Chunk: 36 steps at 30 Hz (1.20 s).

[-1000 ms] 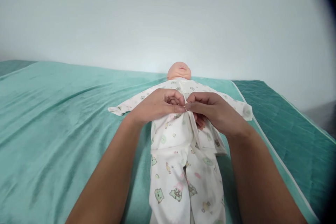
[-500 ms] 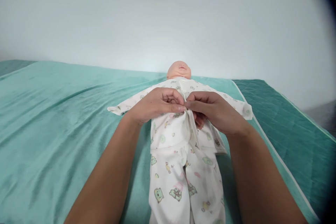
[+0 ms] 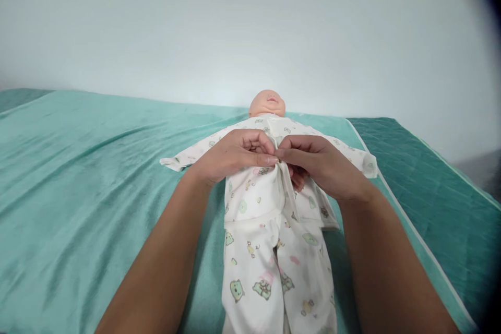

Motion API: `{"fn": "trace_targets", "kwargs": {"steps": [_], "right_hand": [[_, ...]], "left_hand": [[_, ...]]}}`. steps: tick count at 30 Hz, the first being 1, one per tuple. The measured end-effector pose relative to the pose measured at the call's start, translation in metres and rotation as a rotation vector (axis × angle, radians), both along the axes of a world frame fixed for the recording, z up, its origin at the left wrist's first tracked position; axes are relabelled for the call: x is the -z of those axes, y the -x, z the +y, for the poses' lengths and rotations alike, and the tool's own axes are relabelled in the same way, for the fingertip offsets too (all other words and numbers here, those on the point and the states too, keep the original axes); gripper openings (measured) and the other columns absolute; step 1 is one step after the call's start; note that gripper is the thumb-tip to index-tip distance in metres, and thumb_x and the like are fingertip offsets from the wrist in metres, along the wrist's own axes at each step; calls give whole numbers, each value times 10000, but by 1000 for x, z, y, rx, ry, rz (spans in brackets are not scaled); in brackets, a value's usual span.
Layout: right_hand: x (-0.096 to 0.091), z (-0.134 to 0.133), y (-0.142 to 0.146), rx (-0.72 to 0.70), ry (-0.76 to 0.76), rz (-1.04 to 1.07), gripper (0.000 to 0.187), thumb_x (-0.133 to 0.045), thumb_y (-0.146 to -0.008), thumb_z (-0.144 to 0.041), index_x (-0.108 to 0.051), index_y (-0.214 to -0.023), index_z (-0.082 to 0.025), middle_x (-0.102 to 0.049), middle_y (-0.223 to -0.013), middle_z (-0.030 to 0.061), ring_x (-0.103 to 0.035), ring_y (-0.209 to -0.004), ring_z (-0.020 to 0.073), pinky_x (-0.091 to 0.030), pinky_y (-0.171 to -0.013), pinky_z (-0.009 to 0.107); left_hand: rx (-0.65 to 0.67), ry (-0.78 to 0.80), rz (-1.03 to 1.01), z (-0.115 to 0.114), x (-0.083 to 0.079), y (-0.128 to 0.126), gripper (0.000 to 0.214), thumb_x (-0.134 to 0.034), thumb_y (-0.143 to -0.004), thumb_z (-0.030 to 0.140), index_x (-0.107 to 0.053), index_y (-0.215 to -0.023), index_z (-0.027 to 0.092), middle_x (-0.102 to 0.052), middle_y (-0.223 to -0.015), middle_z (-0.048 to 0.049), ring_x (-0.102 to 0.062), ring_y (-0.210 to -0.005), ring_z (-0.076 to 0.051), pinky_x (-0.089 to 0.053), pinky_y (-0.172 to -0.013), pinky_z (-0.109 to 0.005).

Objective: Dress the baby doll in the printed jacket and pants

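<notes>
A baby doll [image 3: 268, 103] lies on its back, head away from me, dressed in a white printed top [image 3: 254, 201] and matching trousers [image 3: 252, 282]. Over its chest, my left hand [image 3: 238, 154] pinches one front edge of the top. Facing it, my right hand [image 3: 319, 164] grips the other front edge between thumb and fingers. The fingertips of both hands meet at the front opening. Whatever fastener lies between them is hidden. Below my hands the top's front edges hang loosely, and the doll's sleeves stretch out to both sides.
A light teal blanket [image 3: 97, 182] with soft wrinkles lies under the doll. On the right, a darker quilted cover [image 3: 438, 193] shows past the blanket's pale edge. Behind the doll's head rises a plain pale wall [image 3: 235, 26].
</notes>
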State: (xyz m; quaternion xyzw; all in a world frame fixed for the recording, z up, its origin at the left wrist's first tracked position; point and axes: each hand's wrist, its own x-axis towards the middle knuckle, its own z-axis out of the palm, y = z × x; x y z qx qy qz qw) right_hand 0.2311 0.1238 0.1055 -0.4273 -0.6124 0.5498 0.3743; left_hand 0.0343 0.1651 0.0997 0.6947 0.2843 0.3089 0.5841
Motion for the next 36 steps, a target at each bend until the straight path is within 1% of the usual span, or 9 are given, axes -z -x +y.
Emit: {"fn": "trace_targets", "kwargs": {"steps": [5, 12, 23, 36], "right_hand": [[1, 0, 0, -8, 1, 2, 250, -665, -834, -350, -578, -666, -186, -560, -537, -43, -512, -434, 78, -407, -444, 198], [1, 0, -1, -9, -9, -1, 210, -599, -860, -275, -581, -670, -187, -575, -553, -40, -522, -440, 79, -418, -452, 200], [2, 0, -1, -14, -19, 23, 218, -583, -862, -254, -569, -657, -182, -570, -560, -30, -520, -432, 83, -423, -442, 199], [3, 2, -2, -11, -28, 26, 202, -572, -865, -240, -584, -671, -184, -568, -564, -26, -517, -434, 85, -431, -438, 197]], "left_hand": [[-3, 2, -3, 0, 0, 0, 229, -803, -728, 307, -653, -805, 152, -631, -723, 4, -573, -681, -99, -444, -655, -244], [1, 17, -7, -1, -1, 0, 206, -799, -738, 276, -649, -812, 156, -631, -726, 11, -573, -688, -92, -441, -657, -233], [6, 9, -42, 2, 3, -1, 188, -790, -750, 246, -649, -829, 151, -621, -753, 14, -559, -709, -81, -422, -650, -211], [3, 14, -47, 3, 5, 0, 196, -787, -756, 266, -652, -836, 149, -628, -764, 2, -574, -720, -92, -434, -659, -219]]}}
